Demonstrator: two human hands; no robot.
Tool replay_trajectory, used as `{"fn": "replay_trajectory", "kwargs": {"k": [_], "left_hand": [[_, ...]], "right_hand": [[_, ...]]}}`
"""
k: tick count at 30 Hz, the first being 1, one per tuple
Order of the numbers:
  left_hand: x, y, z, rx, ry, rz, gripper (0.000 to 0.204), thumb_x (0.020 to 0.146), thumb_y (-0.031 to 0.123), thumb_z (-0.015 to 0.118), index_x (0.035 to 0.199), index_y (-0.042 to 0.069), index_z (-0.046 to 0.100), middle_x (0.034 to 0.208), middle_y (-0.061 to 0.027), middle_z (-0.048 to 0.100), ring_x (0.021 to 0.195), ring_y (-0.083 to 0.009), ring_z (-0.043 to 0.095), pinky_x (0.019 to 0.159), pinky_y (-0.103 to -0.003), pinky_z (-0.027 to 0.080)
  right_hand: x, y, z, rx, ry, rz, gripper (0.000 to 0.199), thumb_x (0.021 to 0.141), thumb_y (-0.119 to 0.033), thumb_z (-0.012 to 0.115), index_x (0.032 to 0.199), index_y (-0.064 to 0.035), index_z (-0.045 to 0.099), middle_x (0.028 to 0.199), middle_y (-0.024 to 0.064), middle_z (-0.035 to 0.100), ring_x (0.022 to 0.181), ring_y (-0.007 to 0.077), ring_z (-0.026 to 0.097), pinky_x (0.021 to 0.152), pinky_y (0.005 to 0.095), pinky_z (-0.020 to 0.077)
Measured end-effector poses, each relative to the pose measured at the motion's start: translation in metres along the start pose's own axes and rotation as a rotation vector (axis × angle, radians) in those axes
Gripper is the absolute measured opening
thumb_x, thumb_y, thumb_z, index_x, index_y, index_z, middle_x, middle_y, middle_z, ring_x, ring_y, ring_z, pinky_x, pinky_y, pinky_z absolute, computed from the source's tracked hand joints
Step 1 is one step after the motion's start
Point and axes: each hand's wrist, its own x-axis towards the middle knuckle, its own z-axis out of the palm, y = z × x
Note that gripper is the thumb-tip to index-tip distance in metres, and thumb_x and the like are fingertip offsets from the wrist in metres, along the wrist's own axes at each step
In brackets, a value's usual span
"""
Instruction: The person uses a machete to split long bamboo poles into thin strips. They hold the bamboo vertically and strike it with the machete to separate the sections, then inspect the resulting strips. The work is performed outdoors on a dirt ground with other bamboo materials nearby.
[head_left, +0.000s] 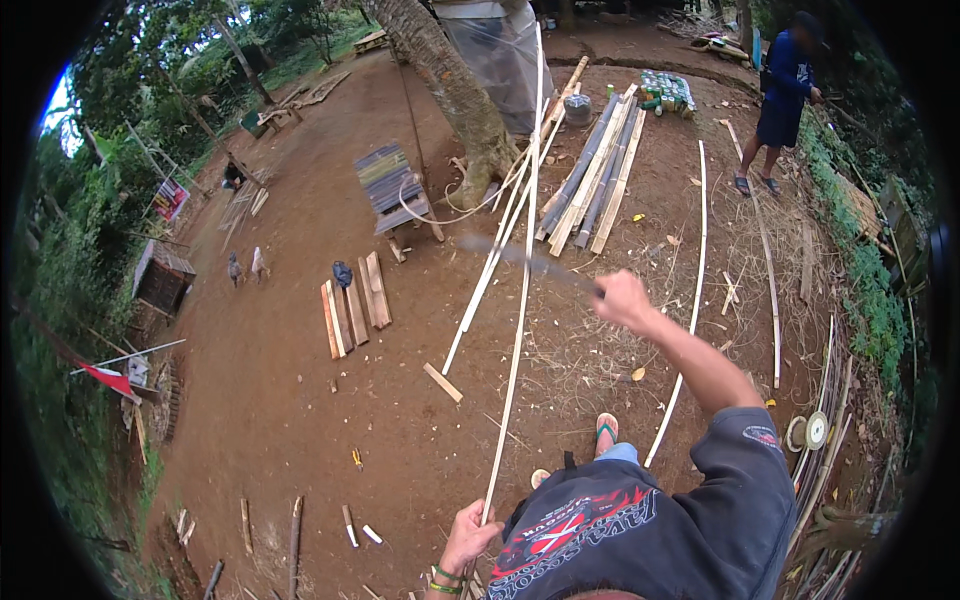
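The right hand (622,298) is clamped on the handle of a long blade (525,260), raised with the arm stretched forward and the steel blurred, so this looks like the chopping or splitting step. The left hand (468,535) is closed around the near end of a long bamboo strip (520,300), which runs away over the bare earth toward the tree trunk (455,90). A clean cut likely calls for a steady strip and a blade landing clear of the holding fingers

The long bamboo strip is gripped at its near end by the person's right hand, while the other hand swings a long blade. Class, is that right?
Not quite. The head view shows the left hand gripping the long bamboo strip at its near end; the right hand swings the long blade.
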Motion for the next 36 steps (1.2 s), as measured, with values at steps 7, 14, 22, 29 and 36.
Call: {"fn": "replay_trajectory", "kwargs": {"k": [7,14,22,29,36], "left_hand": [[0.004,0.022,0.004,-0.091,-0.021,-0.021,0.029,0.078,-0.002,0.069,0.074,0.012,0.044,0.061,0.0085,0.043,0.048,-0.001,0.039,0.04,-0.021,0.029],[-0.026,0.02,-0.005,0.08,0.073,0.033,0.026,0.079,0.0,0.069,0.074,0.011,0.046,0.062,0.0089,0.044,0.05,-0.0006,0.038,0.043,-0.022,0.028],[-0.035,0.025,-0.002,0.035,0.04,-0.062,0.025,0.078,-0.001,0.069,0.075,0.011,0.047,0.063,0.0089,0.041,0.053,-0.0015,0.036,0.046,-0.022,0.027],[-0.076,-0.033,-0.021,-0.007,0.113,0.108,0.024,0.088,0.01,0.062,0.111,0.005,0.059,0.074,0.0002,0.06,0.059,-0.0157,0.056,0.053,-0.029,0.046],[-0.044,0.028,0.008,-0.13,-0.06,-0.233,0.031,0.083,0.001,0.07,0.075,0.014,0.044,0.061,0.0103,0.04,0.049,-0.0003,0.035,0.044,-0.021,0.025]], "right_hand": [[-0.047,-0.059,0.017,-0.012,-0.114,-0.391,0.015,0.077,-0.022,0.061,0.08,-0.0094,0.068,0.062,0.0123,0.065,0.048,0.029,0.062,0.05,0.0428,0.0546],[0.039,0.037,-0.036,0.13,0.209,-0.004,0.018,0.083,-0.02,0.058,0.076,-0.0056,0.067,0.058,0.008,0.063,0.045,0.0169,0.057,0.048,0.0372,0.0524],[0.006,-0.027,-0.017,-0.209,0.094,-0.696,0.007,0.076,-0.019,0.061,0.071,-0.015,0.065,0.054,0.0053,0.06,0.048,0.0182,0.06,0.049,0.0419,0.0499],[0.151,0.105,-0.125,-0.184,0.377,0.367,0.021,0.084,-0.012,0.055,0.088,0.0012,0.071,0.066,0.0117,0.064,0.056,0.0225,0.062,0.055,0.0379,0.0563],[0.04,0.007,-0.001,0.48,0.064,0.153,0.03,0.09,-0.029,0.063,0.094,-0.0003,0.071,0.058,0.0054,0.056,0.051,0.0139,0.05,0.045,0.032,0.0366]]}}
